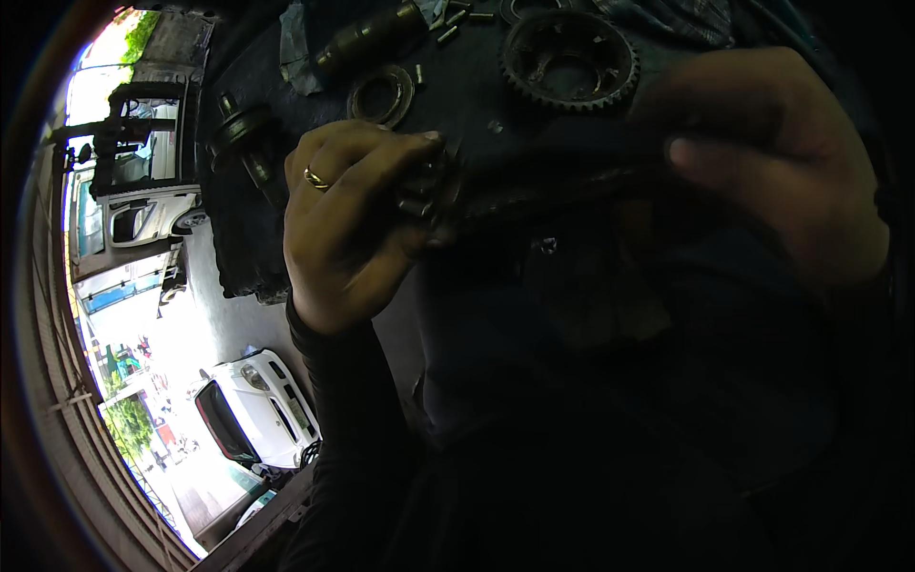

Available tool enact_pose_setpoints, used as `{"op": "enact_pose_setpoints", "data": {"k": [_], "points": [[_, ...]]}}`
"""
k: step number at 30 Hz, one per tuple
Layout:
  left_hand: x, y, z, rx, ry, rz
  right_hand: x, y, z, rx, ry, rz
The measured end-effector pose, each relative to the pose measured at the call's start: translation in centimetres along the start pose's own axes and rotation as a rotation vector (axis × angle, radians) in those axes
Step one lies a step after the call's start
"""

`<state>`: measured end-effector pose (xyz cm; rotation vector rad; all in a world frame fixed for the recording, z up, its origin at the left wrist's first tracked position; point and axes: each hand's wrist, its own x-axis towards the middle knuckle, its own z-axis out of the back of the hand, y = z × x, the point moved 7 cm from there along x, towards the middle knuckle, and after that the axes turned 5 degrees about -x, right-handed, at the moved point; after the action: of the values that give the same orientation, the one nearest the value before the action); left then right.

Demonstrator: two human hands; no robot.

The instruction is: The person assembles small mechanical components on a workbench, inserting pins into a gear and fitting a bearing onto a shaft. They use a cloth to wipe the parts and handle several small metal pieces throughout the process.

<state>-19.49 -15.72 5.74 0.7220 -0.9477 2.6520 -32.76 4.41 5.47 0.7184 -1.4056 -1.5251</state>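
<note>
My left hand [348, 219], with a gold ring on one finger, is raised over the front of the dark work surface. Its thumb and fingers are closed on a small metal part [431, 195] with shiny bits, too dark to name exactly. My right hand [777, 167] is to the right, its fingers smeared by motion and lost in shadow, so whether it holds anything does not show. Beyond it lies a toothed gear [570, 62]. A metal ring [380, 95] rests just past my left hand.
On the dark work surface [467, 105] are a cylindrical metal part [372, 40], a shafted part [243, 133], several small pins [453, 29] and a crumpled cloth [681, 19]. Off to the left, a white car [257, 410] and a white vehicle [152, 214] stand on the floor.
</note>
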Motion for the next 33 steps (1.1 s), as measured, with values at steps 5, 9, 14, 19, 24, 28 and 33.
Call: {"op": "enact_pose_setpoints", "data": {"k": [5,9,14,19,24,28,33], "points": [[-0.4,-0.4,0.4,0.059,0.039,0.034,-0.4,0.4,2.7,-0.004,-0.001,0.033],[0.0,-0.5,1.6,-0.038,-0.095,0.118,-0.2,2.2,4.2,-0.002,-0.009,0.084],[-1.1,-2.8,10.8,0.251,-0.177,0.099,-0.9,2.5,3.4,0.038,0.011,0.028],[-0.9,-0.3,15.8,0.982,0.172,0.078,-1.7,3.6,4.7,-0.075,-0.068,0.101],[-5.2,4.0,14.4,0.951,0.457,0.244,-1.8,2.9,3.3,0.025,-0.095,0.22],[-4.3,4.0,18.1,0.77,0.281,0.354,-1.5,3.5,2.6,-0.031,0.059,0.168],[-5.6,4.4,14.2,0.958,0.391,0.261,-1.5,3.5,3.1,0.034,0.017,0.266]]}}
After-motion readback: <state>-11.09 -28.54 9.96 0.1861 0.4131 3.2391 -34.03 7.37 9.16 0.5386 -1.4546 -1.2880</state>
